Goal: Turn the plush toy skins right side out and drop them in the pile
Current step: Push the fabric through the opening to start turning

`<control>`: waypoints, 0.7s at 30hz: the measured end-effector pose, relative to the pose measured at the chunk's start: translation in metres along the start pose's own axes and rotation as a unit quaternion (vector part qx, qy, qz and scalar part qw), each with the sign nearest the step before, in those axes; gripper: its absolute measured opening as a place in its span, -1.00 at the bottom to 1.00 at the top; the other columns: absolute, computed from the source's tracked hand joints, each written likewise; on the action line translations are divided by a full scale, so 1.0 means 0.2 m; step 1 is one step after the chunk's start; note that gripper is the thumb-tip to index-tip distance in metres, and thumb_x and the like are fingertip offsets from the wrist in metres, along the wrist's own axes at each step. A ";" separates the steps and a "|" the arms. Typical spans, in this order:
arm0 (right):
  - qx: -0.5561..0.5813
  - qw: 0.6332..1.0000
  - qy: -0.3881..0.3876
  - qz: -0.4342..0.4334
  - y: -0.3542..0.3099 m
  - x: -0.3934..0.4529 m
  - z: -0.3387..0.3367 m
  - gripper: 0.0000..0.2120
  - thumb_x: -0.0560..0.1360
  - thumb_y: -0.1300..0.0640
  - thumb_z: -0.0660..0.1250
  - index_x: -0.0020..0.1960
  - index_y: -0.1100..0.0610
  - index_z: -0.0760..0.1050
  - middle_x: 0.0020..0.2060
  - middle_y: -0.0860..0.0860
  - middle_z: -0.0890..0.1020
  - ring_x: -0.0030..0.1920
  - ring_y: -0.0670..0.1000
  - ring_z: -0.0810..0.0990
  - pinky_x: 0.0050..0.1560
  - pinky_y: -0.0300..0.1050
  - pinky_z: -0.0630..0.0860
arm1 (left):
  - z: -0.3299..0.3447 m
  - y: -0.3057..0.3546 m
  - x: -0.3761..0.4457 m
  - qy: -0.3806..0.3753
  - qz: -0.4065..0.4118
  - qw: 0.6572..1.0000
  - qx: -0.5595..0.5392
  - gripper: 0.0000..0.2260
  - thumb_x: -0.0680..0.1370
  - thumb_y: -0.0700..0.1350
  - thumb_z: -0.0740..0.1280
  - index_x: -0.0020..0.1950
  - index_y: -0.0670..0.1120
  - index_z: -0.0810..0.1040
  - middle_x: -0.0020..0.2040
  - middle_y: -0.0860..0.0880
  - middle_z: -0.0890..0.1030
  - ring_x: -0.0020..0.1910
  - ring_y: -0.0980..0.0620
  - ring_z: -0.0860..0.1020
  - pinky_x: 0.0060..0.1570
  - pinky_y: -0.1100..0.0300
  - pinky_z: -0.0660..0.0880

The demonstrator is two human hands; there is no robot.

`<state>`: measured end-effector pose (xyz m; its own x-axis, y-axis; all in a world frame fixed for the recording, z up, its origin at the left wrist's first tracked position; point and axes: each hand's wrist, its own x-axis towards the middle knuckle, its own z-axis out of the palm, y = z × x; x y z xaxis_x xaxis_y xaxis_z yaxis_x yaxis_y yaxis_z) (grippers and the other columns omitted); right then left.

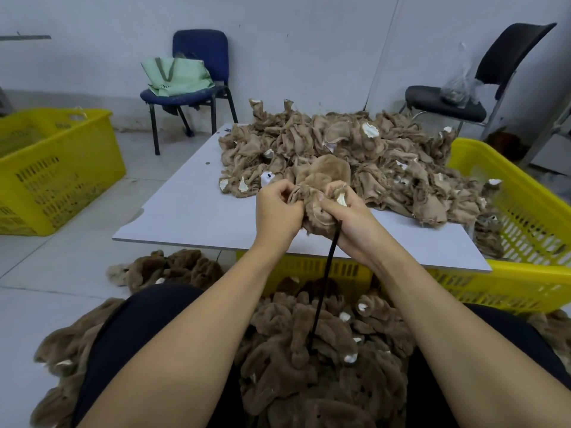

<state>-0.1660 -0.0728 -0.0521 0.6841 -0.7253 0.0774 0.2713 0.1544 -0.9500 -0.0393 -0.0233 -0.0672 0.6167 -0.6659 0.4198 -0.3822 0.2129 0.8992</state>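
Plush skin [318, 196] bunched above table's near edge [216, 217], gripped by both: left hand [278, 211] pinching its left fold, right hand [343, 220] curled round fabric and black rod [324, 282] angling down toward lap. Finished pile [309, 350] directly below. Unturned heap [340, 149] beyond. Yellow crates [55, 168]: contents unclear.

black stick's [324, 288] top hidden inside held skin [318, 211], yellow crate [46, 168] cut off left

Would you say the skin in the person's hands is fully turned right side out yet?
Partly: the skin shows fluffy fur above, bunched backing near the left hand.
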 end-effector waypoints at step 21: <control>-0.008 0.996 0.076 -0.038 -0.04 0.00 -0.03 -0.84 0.62 0.31 0.29 -0.07 0.12 0.37 -0.14 0.15 0.59 -0.23 0.12 0.64 -0.41 -0.04 0.57 | -0.08 0.11 -0.01 -0.171 0.047 0.984 -0.030 -0.74 0.43 -0.49 0.39 -0.17 -0.12 0.55 -0.24 0.04 0.57 -0.29 0.13 0.56 -0.36 0.25 0.51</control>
<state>-0.1731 -0.0780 -0.0468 0.5505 -0.8282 0.1045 0.3068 0.0843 -0.9480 -0.0380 -0.0069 -0.0465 0.3091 -0.8404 0.4451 -0.3790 0.3204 0.8682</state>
